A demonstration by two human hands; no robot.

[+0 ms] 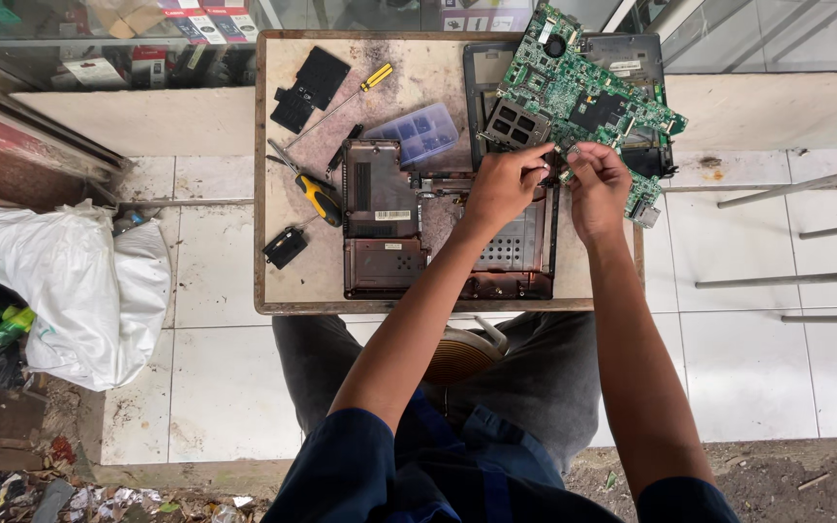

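Green board: a bare laptop circuit board [588,97] is held tilted above the far right of the small worn table [278,291], its lower edge between both hands.
Left hand: the left hand [504,184] has fingers curled and pinched at the board's lower edge, by the metal socket frame.
Right hand: the right hand [598,189] pinches the same edge just beside it, fingertips together on a small part too tiny to make out.
Below the hands: the opened laptop base [409,242] lies flat, directly beneath the board.
Left of the base: a yellow-handled screwdriver [317,194], a thinner screwdriver [346,100], black plastic covers [310,87] and a clear parts box [418,131].
Risk: gripped only at one edge, the board could likely slip or flex and drop onto the base; tugging the small part hard may tear it.
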